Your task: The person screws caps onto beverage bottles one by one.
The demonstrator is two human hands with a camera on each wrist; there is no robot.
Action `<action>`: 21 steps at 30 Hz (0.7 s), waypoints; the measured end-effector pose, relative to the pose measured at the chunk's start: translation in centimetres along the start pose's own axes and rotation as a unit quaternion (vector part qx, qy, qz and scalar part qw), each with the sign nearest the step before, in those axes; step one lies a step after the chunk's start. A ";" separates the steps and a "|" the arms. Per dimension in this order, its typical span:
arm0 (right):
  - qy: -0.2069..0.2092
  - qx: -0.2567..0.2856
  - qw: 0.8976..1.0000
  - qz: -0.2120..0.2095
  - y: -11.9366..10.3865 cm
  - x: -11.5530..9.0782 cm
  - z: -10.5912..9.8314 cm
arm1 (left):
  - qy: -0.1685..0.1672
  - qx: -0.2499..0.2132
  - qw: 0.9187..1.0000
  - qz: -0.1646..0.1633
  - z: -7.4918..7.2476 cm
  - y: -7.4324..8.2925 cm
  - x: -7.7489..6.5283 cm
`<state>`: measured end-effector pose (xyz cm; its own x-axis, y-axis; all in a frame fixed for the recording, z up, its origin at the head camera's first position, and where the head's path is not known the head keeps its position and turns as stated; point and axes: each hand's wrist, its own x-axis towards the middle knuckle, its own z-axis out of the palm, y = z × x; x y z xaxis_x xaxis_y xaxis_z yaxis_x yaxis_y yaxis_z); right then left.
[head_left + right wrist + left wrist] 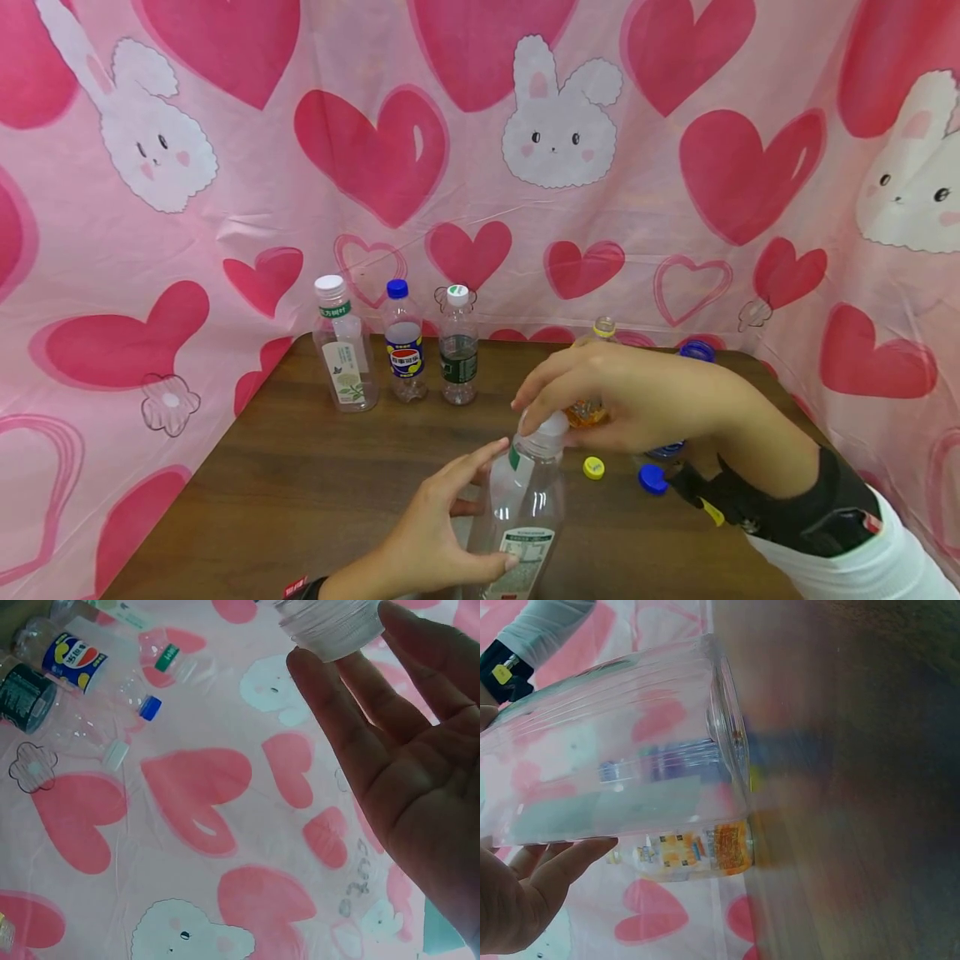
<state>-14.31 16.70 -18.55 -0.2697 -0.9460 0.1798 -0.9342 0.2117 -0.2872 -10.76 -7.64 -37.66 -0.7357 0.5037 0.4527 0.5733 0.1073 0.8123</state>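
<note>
A clear plastic bottle (536, 500) with a green-and-white label stands upright, slightly tilted, near the front of the table. My left hand (438, 521) grips its body from the left, thumb across the label. Around the white cap (553, 427) on its neck, my right hand (622, 396) has its fingers and thumb, reaching down from above. In the right wrist view, fingertips touch the rim of the ribbed, translucent cap (341, 634). The left wrist view shows the bottle's base close to the tabletop; whether it touches is hard to tell.
At the back left stand a white-capped bottle (347, 358), a blue-capped bottle (405, 354) and a dark-labelled bottle (459, 358). Behind my right hand are an uncapped orange-labelled bottle (604, 327) and a blue bottle (697, 350). A yellow cap (593, 467) and a blue cap (652, 479) lie nearby.
</note>
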 end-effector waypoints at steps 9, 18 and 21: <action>0.017 -0.029 0.999 0.023 0.0 0.4 0.7 | -0.001 0.002 1.000 0.001 0.1 0.0 -0.1; 0.020 -0.077 0.995 0.065 -0.3 0.7 0.9 | 0.008 0.008 1.000 -0.003 0.1 -0.1 -0.1; 0.005 -0.046 0.997 0.059 -0.2 0.5 0.5 | -0.001 0.004 1.000 -0.004 0.2 -0.1 -0.2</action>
<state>-14.18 16.04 -18.93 -0.3817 -0.9105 0.1591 -0.9128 0.3443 -0.2196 -10.66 -7.61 -37.91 -0.7398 0.5046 0.4450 0.5700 0.1187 0.8130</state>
